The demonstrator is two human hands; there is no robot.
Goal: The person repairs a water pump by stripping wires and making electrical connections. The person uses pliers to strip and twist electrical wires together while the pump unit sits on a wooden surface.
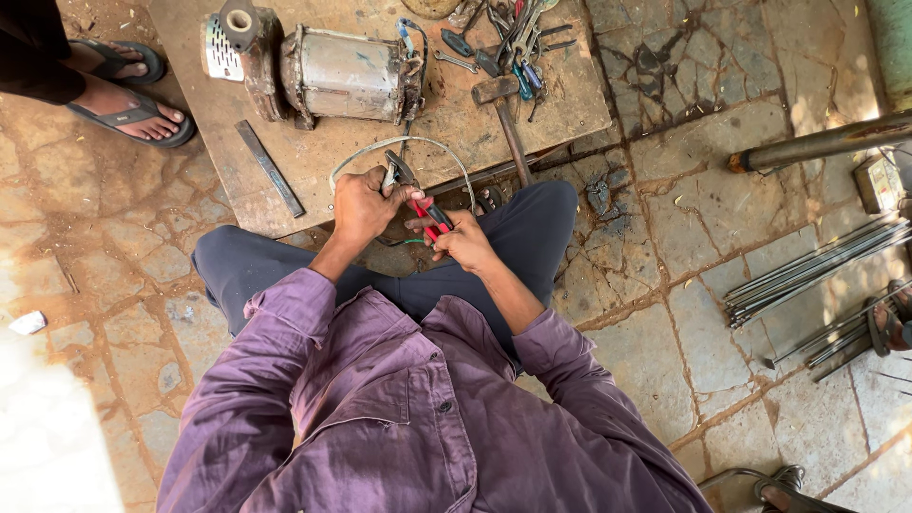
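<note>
I sit on the ground in front of a low wooden board [313,161]. My left hand [363,204] is closed around a grey cable [418,142] that loops over the board toward an old rusty electric motor [328,74]. My right hand [463,239] grips red-handled pliers [427,211], whose jaws meet the cable just beside my left hand. Both hands hover over the board's near edge, above my knees.
A hammer [503,114] and several hand tools [503,43] lie on the board's right side, a flat metal bar [270,168] on its left. Another person's sandalled feet [133,90] stand at the upper left. Metal rods [817,271] and a pipe [817,144] lie on the stone floor at right.
</note>
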